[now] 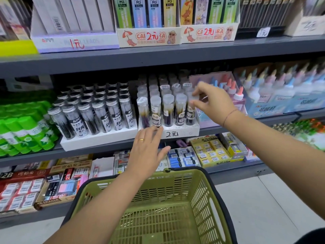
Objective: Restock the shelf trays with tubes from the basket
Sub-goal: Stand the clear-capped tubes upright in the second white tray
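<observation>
Head view shows the right hand point(212, 101) pinching the cap of an upright tube point(191, 112) in the tray's point(182, 133) front-right slot, just left of its palm, while the left hand point(147, 149), fingers straight, touches the tray front above the basket point(204, 175).

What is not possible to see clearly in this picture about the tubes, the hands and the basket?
Head view:
- Motion blur on the right hand: its grip on the end tube is unclear.
- The basket: its near part is cut off by the bottom edge.
- The white tray: back rows are lost in shelf shadow, and the left hand covers its front corner.
</observation>
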Demonstrator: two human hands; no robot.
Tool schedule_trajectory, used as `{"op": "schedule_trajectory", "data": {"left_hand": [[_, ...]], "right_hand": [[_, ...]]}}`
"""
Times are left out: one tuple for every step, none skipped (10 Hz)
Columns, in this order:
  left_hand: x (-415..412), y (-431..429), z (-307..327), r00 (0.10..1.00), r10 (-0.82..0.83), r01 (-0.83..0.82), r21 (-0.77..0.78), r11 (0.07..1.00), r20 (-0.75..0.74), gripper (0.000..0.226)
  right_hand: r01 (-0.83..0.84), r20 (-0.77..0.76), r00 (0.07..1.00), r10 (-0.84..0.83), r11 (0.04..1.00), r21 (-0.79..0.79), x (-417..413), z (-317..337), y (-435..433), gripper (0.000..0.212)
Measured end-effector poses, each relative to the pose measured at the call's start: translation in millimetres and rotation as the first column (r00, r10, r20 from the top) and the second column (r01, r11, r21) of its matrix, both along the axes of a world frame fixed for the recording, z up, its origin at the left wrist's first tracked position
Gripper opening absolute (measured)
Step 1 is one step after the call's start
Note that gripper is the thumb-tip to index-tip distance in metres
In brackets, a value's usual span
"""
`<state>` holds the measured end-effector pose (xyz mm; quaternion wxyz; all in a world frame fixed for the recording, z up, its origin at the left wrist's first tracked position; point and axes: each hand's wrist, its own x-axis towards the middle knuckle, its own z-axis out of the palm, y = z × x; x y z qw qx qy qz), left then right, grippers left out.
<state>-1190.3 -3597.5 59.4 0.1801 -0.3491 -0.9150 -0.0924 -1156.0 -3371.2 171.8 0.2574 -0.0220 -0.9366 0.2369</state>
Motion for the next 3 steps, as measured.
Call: {"op": "schedule_trajectory", "data": {"left_hand": [[2, 0, 2, 1.000, 0.001, -0.001, -0.001, 1.000, 0.006, 0.066], [1, -2, 4, 0.999, -0.010, 0.011, -0.019, 1.000, 0.052, 0.070], [3, -4, 24, 0.978, -0.039, 0.045, -0.026, 0.999, 0.207, 0.075]], "right_hand": [[0.005, -0.012, 1.000, -0.006, 1.000, -0.022, 3, -9, 3, 0.018], [-0.014, -0.028, 1.000, 0.014, 1.000, -0.005, 4, -11, 3, 0.022], [-0.009, 0.044, 0.999, 0.008, 0.999, 0.036, 10, -5, 5, 0.030]]}}
